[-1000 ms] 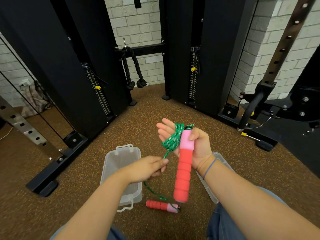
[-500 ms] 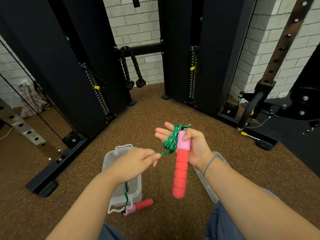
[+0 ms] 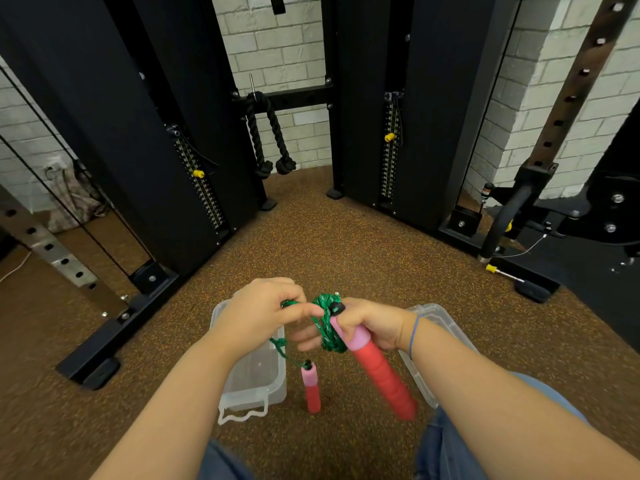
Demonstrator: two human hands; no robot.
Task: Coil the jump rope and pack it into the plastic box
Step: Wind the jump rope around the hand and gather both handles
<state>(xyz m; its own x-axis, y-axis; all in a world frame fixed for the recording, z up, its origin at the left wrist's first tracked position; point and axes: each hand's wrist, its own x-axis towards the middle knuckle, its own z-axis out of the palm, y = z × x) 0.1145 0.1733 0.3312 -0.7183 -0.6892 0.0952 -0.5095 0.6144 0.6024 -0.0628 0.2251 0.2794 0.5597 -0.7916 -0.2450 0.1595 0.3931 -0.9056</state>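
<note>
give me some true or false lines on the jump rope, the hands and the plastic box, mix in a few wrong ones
1. The right hand grips a red foam handle with a pink top. True.
2. The green braided rope lies inside the clear plastic box. False: it is bunched between the two hands.
3. The second red and pink handle points pink end up, beside the box. True.
4. The left hand holds nothing. False: it pinches the rope.

Head camera looks forward and down, close above the floor [image 3: 346,244].
</note>
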